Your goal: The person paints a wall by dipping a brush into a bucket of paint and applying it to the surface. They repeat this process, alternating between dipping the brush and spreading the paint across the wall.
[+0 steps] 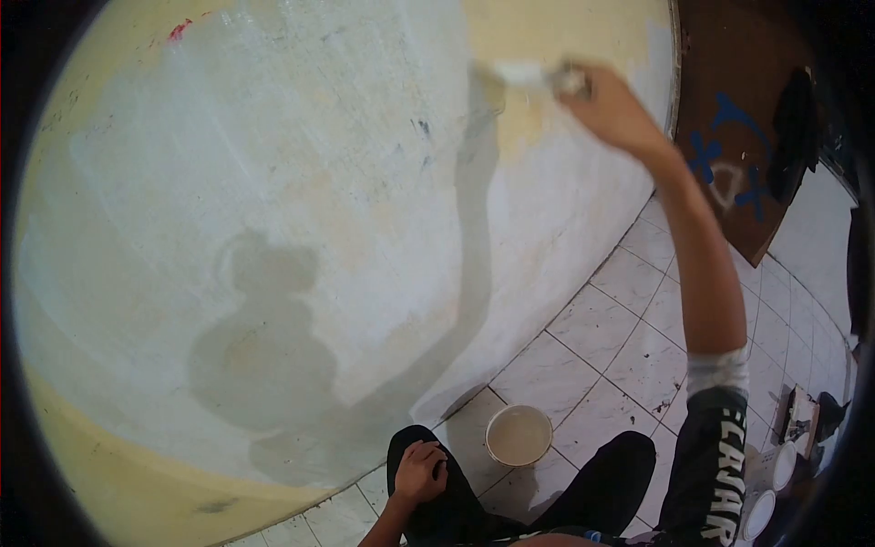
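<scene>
Right hand [612, 111] is gripping the paintbrush [524, 75] by its handle, fingers closed round it, bristles pressing high on the wall [273, 164]. Brush is looking light: stiff handle, soft wet bristles, probably slippery, so the handle is the place to hold. Left hand [419, 469] is resting on the knee, fingers curled in, empty. Bucket [518, 436] is sitting on the floor [592, 328].

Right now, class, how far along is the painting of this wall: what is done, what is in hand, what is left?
Done: most of the wall is white. In hand: the right hand holds a brush at the edge of the yellow patch up top; the left hand rests on a knee, by the bucket. Left: that patch and the yellow band along the bottom.
</scene>
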Available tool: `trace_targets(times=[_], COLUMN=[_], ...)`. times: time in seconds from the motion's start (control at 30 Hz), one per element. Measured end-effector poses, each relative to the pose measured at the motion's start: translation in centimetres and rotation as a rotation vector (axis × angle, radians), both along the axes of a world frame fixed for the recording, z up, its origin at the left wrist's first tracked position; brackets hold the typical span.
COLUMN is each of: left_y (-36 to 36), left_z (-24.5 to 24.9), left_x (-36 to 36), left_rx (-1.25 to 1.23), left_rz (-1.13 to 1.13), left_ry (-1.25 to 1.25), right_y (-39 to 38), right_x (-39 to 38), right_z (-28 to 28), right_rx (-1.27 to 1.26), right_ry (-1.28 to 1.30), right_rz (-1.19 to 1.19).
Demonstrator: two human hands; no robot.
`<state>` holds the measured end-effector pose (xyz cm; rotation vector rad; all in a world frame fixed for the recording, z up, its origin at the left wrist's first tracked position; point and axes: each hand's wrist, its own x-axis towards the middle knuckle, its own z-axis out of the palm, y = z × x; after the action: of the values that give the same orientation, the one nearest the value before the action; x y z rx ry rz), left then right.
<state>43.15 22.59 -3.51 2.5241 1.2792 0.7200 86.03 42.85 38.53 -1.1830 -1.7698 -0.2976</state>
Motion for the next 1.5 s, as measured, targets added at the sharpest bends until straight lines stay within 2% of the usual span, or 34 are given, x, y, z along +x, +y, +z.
trace_targets(times=[0.07, 0.13, 0.17, 0.2, 0.27, 0.33, 0.4, 0.47, 0.57, 0.63, 0.67, 0.77, 0.8, 0.83, 0.87, 0.93, 1.0, 1.03, 1.07, 1.1, 1.13, 1.2, 1.23, 1.3, 1.5], left_y=[0.3, 0.4, 0.5, 0.7, 0.9, 0.7, 0.6, 0.3, 0.3, 0.0, -0.2, -0.8, -0.9, -0.6, -0.2, 1.7, 3.5, 4.4, 5.4, 5.9, 5.7, 5.0, 4.5, 4.2, 4.7], left_z=[-0.3, -0.5, -0.4, -0.3, -0.6, -0.8, -0.7, -0.7, -0.5, -0.4, 0.1, 1.2, 1.0, 0.2, -1.0, -6.5, -10.2, -13.2, -16.1, -16.6, -16.8, -16.6, -16.6, -16.3, -16.0], left_x=[0.0, 0.1, 0.1, 0.1, 0.0, 0.0, 0.0, 0.2, 0.7, 1.5, 2.1, 4.8, 6.1, 7.3, 8.5, 10.1, 12.2, 12.9, 13.5, 14.2, 14.3, 14.4, 14.9, 16.1, 18.7], left_rx=[-0.011, -0.026, -0.025, -0.023, -0.034, -0.05, -0.041, -0.042, -0.024, 0.008, 0.024, -0.034, -0.047, -0.085, -0.127, -0.236, -0.458, -0.462, -0.737, -1.011, -1.01, -1.596, -1.593, -1.723, -1.609], left_rz=[0.001, 0.005, 0.003, 0.0, 0.006, 0.011, -0.015, -0.016, -0.015, -0.021, -0.028, 0.069, 0.074, 0.158, 0.245, 0.34, 0.608, 0.617, 0.947, 1.273, 1.28, 1.316, 1.319, 0.941, 0.999], left_ry=[0.0, 0.007, 0.006, 0.006, 0.009, 0.01, 0.031, 0.032, 0.061, 0.092, 0.12, 0.25, 0.255, 0.172, 0.09, -0.205, -0.23, -0.227, -0.33, -0.432, -0.432, -0.781, -0.786, -0.921, -0.816], right_y=[0.5, -2.7, -1.4, 1.2, 6.3, 4.8, 4.0, 1.4, -0.5, -2.3, -3.1, -7.3, -10.1, -12.1, -13.1, -15.1, -15.3, -14.7, -14.3, -14.2, -14.2, -13.9, -13.9, -13.6, -13.6], right_x=[-0.9, -3.8, -4.2, -4.3, -4.1, -5.2, -4.9, -5.0, -4.2, -3.1, -2.1, 0.5, 1.2, 1.9, 2.7, 3.9, 4.1, 4.5, 4.7, 4.6, 4.5, 4.6, 4.5, 4.5, 4.6], right_z=[5.0, 8.9, 8.5, 7.4, 2.0, -2.8, -9.0, -14.0, -21.6, -24.8, -27.1, -32.2, -32.1, -32.6, -34.3, -38.6, -39.8, -40.0, -40.2, -40.5, -40.9, -41.3, -41.5, -41.5, -41.6], right_rx=[0.176, -0.134, -0.142, 0.005, 0.381, 0.168, 0.109, -0.103, -0.193, -0.501, -0.508, -0.509, -0.726, -0.944, -0.967, -1.024, -1.007, -1.016, -1.017, -1.002, -1.008, -1.011, -1.014, -1.031, -1.051], right_ry=[0.059, 0.222, 0.227, 0.195, 0.105, 0.223, 0.257, 0.293, 0.283, 0.257, 0.265, 0.425, 0.744, 1.062, 1.062, 1.416, 1.38, 1.461, 1.538, 1.558, 1.559, 1.605, 1.603, 1.609, 1.569], right_rz=[-0.007, -0.038, -0.039, -0.022, 0.076, -0.018, 0.073, 0.099, 0.125, 0.088, 0.096, 0.098, 0.171, 0.241, 0.244, 0.266, 0.239, 0.285, 0.333, 0.334, 0.338, 0.34, 0.345, 0.376, 0.364])
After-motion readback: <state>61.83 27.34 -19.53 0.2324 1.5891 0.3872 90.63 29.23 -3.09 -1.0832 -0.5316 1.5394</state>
